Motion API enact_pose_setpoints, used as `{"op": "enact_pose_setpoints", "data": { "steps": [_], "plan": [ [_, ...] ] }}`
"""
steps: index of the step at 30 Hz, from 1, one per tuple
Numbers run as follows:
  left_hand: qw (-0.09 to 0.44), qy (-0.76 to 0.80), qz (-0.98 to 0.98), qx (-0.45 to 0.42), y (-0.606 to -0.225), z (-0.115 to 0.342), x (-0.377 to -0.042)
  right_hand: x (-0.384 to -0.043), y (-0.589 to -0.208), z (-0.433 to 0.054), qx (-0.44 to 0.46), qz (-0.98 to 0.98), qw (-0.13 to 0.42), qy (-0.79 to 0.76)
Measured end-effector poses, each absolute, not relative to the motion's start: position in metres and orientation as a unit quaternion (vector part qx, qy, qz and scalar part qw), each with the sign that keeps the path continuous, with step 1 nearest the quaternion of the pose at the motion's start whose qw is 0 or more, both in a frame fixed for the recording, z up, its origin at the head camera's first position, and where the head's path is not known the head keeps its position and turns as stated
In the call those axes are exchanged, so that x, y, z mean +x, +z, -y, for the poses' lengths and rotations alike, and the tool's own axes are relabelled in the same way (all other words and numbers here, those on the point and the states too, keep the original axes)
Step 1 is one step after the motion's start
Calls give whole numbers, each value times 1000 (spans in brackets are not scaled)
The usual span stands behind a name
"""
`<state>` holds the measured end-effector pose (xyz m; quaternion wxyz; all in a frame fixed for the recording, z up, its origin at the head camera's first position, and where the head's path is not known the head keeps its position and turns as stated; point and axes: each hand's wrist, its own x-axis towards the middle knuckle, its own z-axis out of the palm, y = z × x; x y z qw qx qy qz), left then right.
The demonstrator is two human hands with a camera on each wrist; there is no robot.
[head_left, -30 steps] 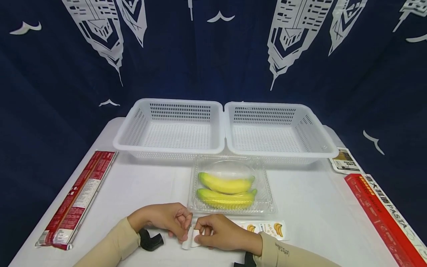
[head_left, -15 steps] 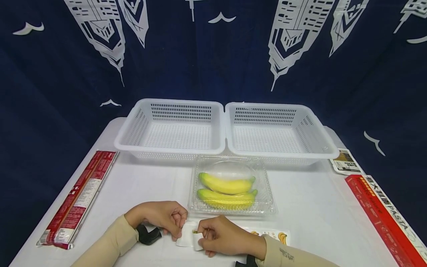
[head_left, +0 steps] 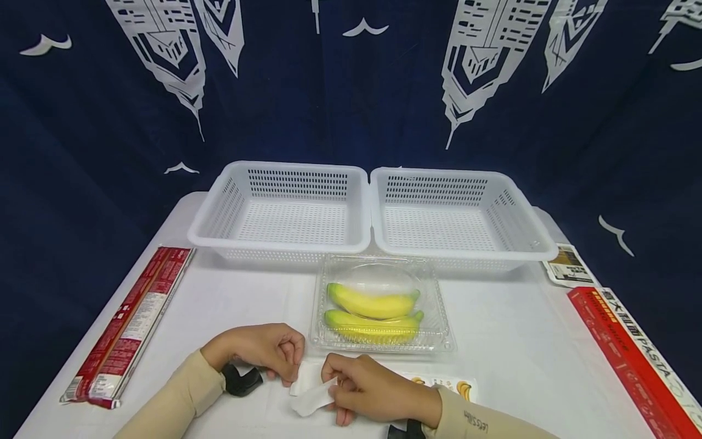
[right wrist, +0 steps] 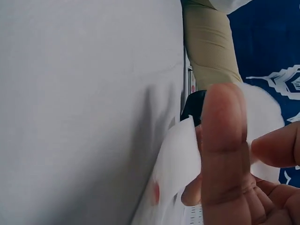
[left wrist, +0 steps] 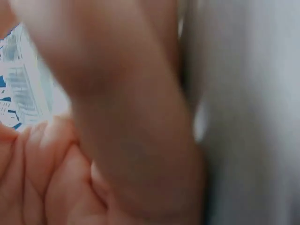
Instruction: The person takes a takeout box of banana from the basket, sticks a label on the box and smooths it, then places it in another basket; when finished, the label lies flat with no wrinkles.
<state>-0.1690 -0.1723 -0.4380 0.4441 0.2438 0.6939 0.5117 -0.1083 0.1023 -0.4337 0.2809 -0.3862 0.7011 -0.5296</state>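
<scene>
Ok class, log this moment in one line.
left hand: holds label | right hand: pinches white flap | bananas: in clear box

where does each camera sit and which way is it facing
Head: on the person's head, facing forward and down at the table, two baskets, banana container and banana label; both sleeves, the left hand and the right hand show.
Left wrist: on that wrist, facing the left hand, whose blurred close-up fills much of the view.
Right wrist: on that wrist, facing past the right hand to white paper and the table, turned sideways, with one sleeve and the backdrop beyond.
Head and right wrist share the right hand, table and backdrop.
</scene>
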Motion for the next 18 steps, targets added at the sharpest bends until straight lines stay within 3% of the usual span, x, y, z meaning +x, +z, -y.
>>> {"op": "enact_pose_setpoints", "data": {
  "steps": [8,18],
  "plan": [
    [380,520,-731,226,-437,177,-177,-108,-429,-105,-400,-691,262,-542],
    [277,564,-753,194,-439,177,-185,-107,-414,-109,-409,-675,170,-591]
  ]
}}
